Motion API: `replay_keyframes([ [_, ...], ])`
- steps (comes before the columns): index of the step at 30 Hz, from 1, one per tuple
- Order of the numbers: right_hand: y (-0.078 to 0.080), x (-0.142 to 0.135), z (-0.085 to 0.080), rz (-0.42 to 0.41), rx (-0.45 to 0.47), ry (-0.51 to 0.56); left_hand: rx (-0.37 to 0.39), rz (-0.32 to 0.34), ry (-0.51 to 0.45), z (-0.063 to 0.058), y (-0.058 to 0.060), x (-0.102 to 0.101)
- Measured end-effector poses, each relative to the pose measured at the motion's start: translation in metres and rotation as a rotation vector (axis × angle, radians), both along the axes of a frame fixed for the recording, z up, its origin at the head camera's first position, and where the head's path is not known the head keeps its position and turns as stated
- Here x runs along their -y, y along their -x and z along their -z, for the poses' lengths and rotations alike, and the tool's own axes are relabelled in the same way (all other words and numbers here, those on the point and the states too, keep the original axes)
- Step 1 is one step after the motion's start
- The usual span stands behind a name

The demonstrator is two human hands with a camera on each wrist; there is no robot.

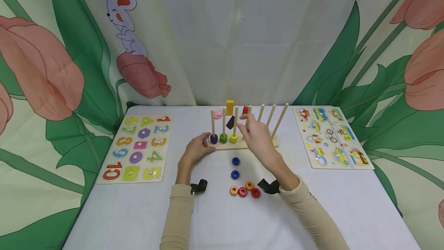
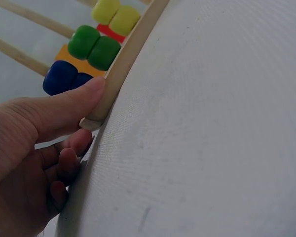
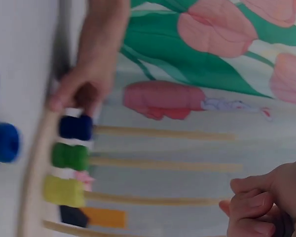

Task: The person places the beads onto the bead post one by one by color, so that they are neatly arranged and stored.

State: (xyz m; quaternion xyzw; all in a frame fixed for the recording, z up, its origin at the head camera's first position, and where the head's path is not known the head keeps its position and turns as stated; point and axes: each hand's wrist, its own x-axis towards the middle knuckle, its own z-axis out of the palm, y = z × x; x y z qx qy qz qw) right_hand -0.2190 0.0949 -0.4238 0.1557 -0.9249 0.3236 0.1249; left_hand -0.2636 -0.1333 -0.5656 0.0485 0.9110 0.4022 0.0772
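Gripping the near-left end of a wooden peg rack (image 1: 225, 148), the left hand (image 1: 198, 149) is pressing its thumb on the front edge while the other fingers are curling round behind. The rack is standing upright on the white table (image 1: 121, 219), running left to right in front of the person. The right hand (image 1: 257, 136) is hovering by the upper part of the 4th peg, fingers bunched and curled. Can't tell if they're pinching anything, the tips are hiding too much.

Handling-wise, the beads are looking like glossy painted wood, so I'm guessing light, hard, a bit slippery and not fragile. I'd be taking each by its outer rim, leaving the hole free. The rack is probably stiff and lightish too, so holding the base is making more sense than tugging the skinny pegs (image 1: 213, 120).

Counts: I'm seeing 7 pegs. Sitting on the 3 leftmost: 2 navy beads (image 1: 214, 139), 2 green beads (image 1: 223, 138), 2 yellow beads (image 1: 233, 138), 1 colour per peg. Lying loose in front: 2 blue beads (image 1: 236, 177), 2 orange beads (image 1: 234, 194), 2 red beads (image 1: 256, 196). And 2 puzzle boards are flanking everything: 1 number board (image 1: 135, 145), 1 vehicle board (image 1: 331, 138).
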Motion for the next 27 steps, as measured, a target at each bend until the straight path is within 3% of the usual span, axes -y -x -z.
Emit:
replay_keyframes([
  [9, -0.024, 0.001, 0.08, -0.032, 0.276, -0.096, -0.009, -0.01, 0.002, -0.002, -0.001, 0.001],
  [15, -0.033, 0.001, 0.109, -0.046, 0.412, -0.129, 0.008, -0.018, 0.004, -0.003, -0.001, 0.0],
  [20, -0.034, -0.002, 0.104, -0.048, 0.378, -0.132, 0.002, -0.016, 0.01, -0.002, -0.001, -0.001],
  [23, -0.032, -0.005, 0.087, -0.039, 0.321, -0.131, -0.01, -0.011, 0.01, -0.001, 0.0, -0.001],
  [27, -0.03, -0.011, 0.053, -0.011, 0.237, -0.108, -0.013, -0.007, 0.007, 0.001, 0.0, -0.001],
])
